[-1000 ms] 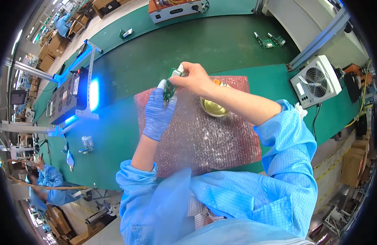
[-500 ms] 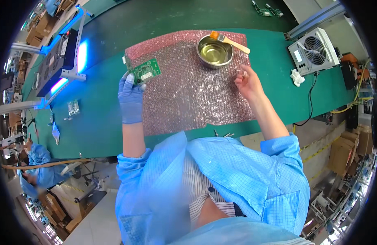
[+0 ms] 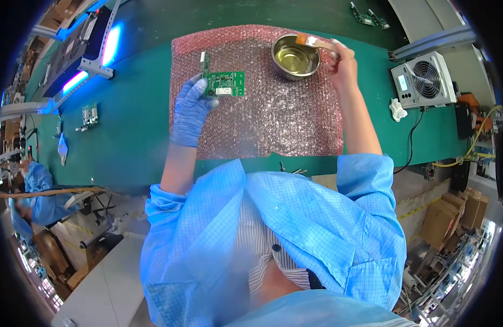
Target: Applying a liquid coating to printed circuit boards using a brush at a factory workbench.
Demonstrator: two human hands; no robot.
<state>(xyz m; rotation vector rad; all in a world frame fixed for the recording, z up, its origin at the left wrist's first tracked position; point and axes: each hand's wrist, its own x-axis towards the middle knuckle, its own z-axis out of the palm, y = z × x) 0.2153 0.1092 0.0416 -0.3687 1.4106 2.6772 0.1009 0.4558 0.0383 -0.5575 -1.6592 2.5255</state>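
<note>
In my gloved left hand (image 3: 190,111) I hold a green circuit board (image 3: 229,82) by its left end, above the bubble wrap. A narrow upright part stands at that end of the board. My bare right hand (image 3: 344,65) is closed on the handle of a brush (image 3: 316,42) with orange bristles. The brush lies across the top of a metal bowl (image 3: 288,74) that contains a yellowish liquid. Beneath both hands and the bowl spreads pink bubble wrap (image 3: 262,122).
A box-shaped fan unit (image 3: 423,82) stands on the right of the green mat, beside crumpled white tissue (image 3: 397,110). On the left is a frame with a blue-lit lamp (image 3: 111,46) near another board (image 3: 89,117). More boards (image 3: 370,17) lie far right. A co-worker (image 3: 41,188) is at far left.
My right hand has moved up to the brush and taken hold of its handle. My left hand has brought the circuit board to the right and levelled it.
</note>
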